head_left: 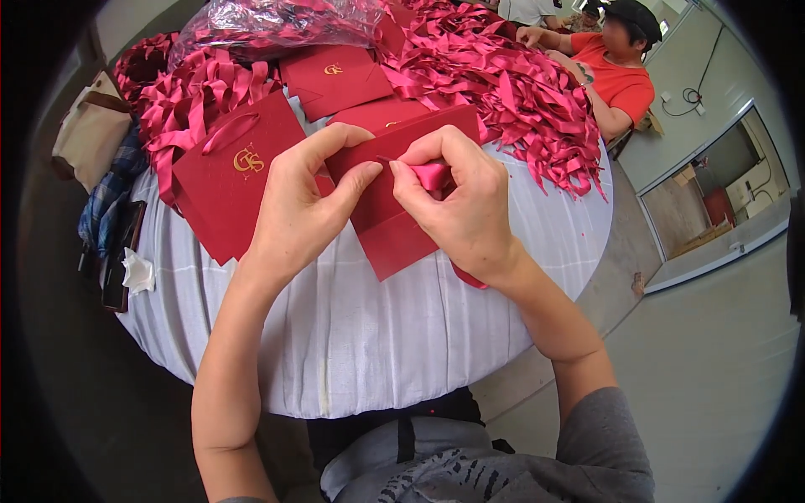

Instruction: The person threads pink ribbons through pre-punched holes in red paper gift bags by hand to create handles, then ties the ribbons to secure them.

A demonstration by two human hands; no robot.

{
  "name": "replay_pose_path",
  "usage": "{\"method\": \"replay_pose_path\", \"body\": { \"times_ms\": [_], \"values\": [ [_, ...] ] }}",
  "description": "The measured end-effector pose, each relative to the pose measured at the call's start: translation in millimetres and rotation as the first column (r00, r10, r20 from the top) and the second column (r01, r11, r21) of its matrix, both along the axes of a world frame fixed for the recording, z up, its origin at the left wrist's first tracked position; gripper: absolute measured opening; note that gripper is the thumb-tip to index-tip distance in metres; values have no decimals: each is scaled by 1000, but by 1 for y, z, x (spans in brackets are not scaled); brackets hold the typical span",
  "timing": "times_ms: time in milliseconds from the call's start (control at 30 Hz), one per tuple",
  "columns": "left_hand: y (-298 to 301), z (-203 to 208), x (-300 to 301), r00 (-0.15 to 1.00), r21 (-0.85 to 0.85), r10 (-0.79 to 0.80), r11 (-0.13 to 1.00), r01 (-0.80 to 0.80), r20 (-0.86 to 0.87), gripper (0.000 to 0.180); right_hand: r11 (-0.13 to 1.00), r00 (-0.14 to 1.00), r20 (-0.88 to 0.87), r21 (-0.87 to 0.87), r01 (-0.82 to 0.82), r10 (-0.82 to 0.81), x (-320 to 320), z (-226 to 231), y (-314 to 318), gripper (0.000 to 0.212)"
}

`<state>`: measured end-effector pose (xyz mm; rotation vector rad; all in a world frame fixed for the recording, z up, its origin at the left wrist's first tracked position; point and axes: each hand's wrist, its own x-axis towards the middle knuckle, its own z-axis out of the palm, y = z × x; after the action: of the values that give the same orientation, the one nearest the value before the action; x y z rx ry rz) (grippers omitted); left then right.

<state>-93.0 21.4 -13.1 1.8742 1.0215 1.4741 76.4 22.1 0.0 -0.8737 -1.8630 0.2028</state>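
Observation:
A dark red paper gift bag (387, 243) is held tilted above the table's near half. My left hand (298, 201) is closed on its left upper edge, thumb in front and the other fingers partly behind it. My right hand (465, 201) pinches a pink-red satin ribbon (431, 174) against the bag's face, with a thin dark tip showing between the two thumbs. The ribbon's far end hangs below my right wrist. Just left of my left hand lies another red bag (222, 180) with a gold emblem and a ribbon handle.
A heap of loose ribbons (495, 75) covers the far side of the white-draped round table (360, 352). More red bags (331, 80) and a clear plastic bag (268, 29) lie at the back. A crumpled tissue (138, 271) sits at the left edge. A person in red (625, 75) works at far right.

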Motion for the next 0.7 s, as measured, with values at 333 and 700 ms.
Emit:
{"method": "replay_pose_path", "body": {
  "times_ms": [333,700],
  "values": [
    [-13,11,9,968,352,194,927,-128,-161,21,1000,999,-49,1,20,-20,-4,4,-12,19],
    [-20,15,15,889,552,332,826,-112,-317,28,985,991,-107,-162,57,-75,-9,15,-20,17]
  ]
}}
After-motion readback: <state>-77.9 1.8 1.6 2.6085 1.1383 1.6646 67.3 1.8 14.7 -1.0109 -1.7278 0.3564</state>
